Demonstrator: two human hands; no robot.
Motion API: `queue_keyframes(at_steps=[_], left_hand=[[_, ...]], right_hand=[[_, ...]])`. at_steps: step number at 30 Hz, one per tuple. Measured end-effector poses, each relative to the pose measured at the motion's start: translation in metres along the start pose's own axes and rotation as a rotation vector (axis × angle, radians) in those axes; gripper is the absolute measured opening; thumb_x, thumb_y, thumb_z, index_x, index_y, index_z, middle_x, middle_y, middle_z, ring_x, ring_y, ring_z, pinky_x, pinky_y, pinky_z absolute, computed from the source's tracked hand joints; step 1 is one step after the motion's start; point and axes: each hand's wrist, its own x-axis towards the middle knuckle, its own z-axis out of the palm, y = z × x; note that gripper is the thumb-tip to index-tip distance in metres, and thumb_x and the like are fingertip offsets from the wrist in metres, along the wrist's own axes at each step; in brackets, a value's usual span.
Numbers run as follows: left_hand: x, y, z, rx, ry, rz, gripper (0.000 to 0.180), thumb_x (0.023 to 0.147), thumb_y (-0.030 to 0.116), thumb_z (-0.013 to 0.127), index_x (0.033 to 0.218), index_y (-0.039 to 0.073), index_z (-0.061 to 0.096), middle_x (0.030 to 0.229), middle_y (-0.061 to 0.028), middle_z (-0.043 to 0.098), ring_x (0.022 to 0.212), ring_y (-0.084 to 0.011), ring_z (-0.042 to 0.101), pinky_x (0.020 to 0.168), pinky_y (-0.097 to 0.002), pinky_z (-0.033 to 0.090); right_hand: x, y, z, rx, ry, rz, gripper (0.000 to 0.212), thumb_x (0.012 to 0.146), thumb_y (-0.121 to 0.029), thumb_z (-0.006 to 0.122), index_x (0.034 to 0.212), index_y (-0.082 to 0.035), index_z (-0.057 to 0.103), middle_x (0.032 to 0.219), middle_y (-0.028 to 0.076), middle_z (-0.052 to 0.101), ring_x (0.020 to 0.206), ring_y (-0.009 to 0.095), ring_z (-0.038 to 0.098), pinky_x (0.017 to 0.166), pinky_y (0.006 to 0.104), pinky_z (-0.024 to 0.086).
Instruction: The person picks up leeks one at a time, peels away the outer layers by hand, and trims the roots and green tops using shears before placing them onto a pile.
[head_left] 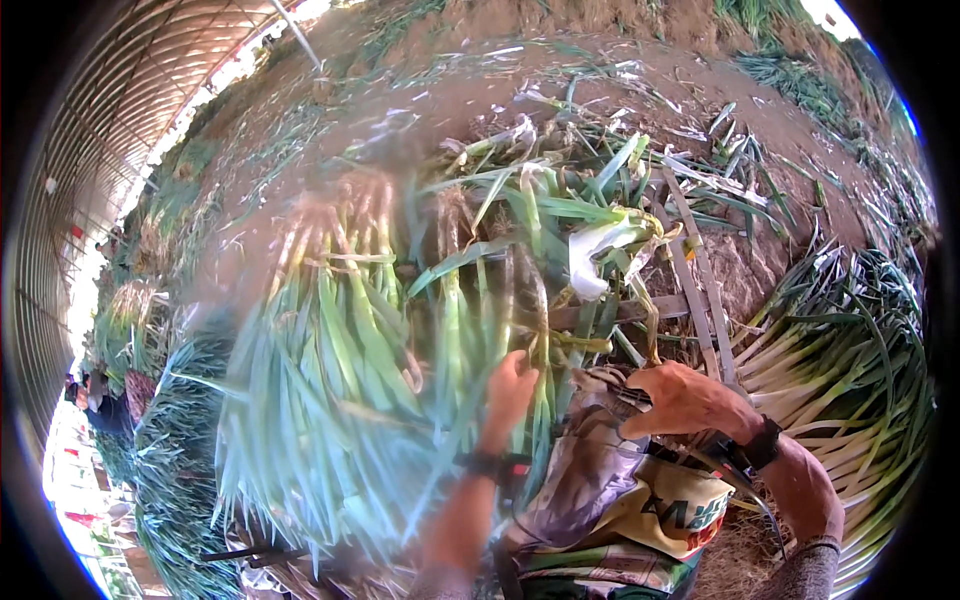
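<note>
The left hand (510,385) has its fingers closed around green onion stalks (455,330). The right hand (685,400) curls, fingers together, on a cloth bag (600,470). The blurred bundle (330,370) hides what lies beneath.

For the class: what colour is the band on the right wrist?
Black wristband, clearest in the head view.

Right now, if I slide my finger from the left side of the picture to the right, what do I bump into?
Curved greenhouse wall → blurry bunch of green onions → left hand → right hand → pile of green onions on the ground.
</note>
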Motion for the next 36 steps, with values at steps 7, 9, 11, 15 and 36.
queue_keyframes(at_steps=[7,9,11,15,36], left_hand=[[-0.005,-0.028,-0.01,-0.11,-0.005,0.069,0.049,0.084,0.014,0.064,0.129,-0.004,0.056,0.108,-0.0163,0.07,0.096,-0.0204,0.066,0.085,-0.033,0.053],[-0.003,-0.003,0.002,-0.152,-0.055,0.073,0.051,0.084,0.013,0.063,0.132,-0.003,0.054,0.112,-0.019,0.069,0.099,-0.0217,0.066,0.087,-0.0344,0.053],[-0.005,0.015,0.003,-0.159,-0.025,0.024,0.049,0.083,0.011,0.061,0.131,-0.001,0.055,0.11,-0.0192,0.069,0.095,-0.0248,0.067,0.084,-0.0373,0.053],[-0.011,0.015,-0.014,-0.067,0.033,0.007,0.047,0.082,0.009,0.058,0.129,0.004,0.059,0.107,-0.0184,0.07,0.09,-0.0254,0.068,0.082,-0.037,0.053],[-0.004,0.002,0.015,0.215,0.051,0.129,0.027,0.076,0.019,0.065,0.093,-0.001,0.065,0.095,-0.0209,0.063,0.095,-0.0404,0.061,0.084,-0.0469,0.05]], right_hand=[[0.013,-0.034,-0.003,-0.062,-0.212,0.02,0.053,0.075,-0.043,0.071,0.097,0.005,0.064,0.076,0.023,0.063,0.073,0.032,0.065,0.067,0.0426,0.05],[0.005,-0.039,-0.009,-0.104,-0.244,0.094,0.052,0.075,-0.043,0.07,0.095,0.005,0.064,0.074,0.023,0.063,0.072,0.032,0.065,0.066,0.0423,0.05],[0.007,-0.033,-0.003,-0.191,-0.288,0.094,0.053,0.075,-0.045,0.069,0.092,0.004,0.063,0.072,0.021,0.062,0.07,0.032,0.064,0.065,0.0421,0.05],[0.021,-0.037,0.005,-0.161,-0.198,-0.009,0.054,0.075,-0.046,0.067,0.091,0.005,0.062,0.07,0.02,0.061,0.069,0.034,0.062,0.066,0.0436,0.049],[0.031,-0.034,0.007,-0.276,-0.176,0.013,0.052,0.071,-0.041,0.066,0.092,0.006,0.061,0.078,0.022,0.064,0.076,0.038,0.064,0.073,0.0451,0.05]])
